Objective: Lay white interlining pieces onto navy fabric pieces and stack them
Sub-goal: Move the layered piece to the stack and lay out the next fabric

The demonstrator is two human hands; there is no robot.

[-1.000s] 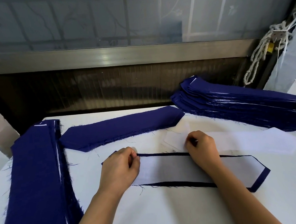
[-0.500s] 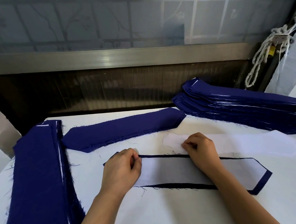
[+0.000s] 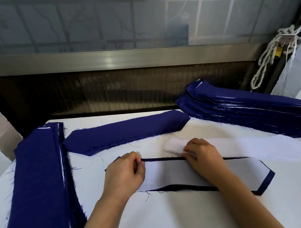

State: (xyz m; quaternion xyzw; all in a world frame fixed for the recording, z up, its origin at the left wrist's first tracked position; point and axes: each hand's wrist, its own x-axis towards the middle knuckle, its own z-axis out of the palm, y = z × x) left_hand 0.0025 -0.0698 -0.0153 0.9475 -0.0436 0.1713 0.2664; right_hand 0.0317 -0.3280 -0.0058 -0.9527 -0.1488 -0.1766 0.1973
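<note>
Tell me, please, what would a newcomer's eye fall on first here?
At the table's middle, the left hand and right hand meet over a navy piece nearly covered by white interlining; the right hand pinches the end of a loose white strip behind it. A tall navy stack lies at the back right, and a long navy pile runs down the left side.

White table [image 3: 171,219], left navy stack [image 3: 39,184], right navy stack [image 3: 253,113], loose interlining strip [image 3: 255,145]
</note>
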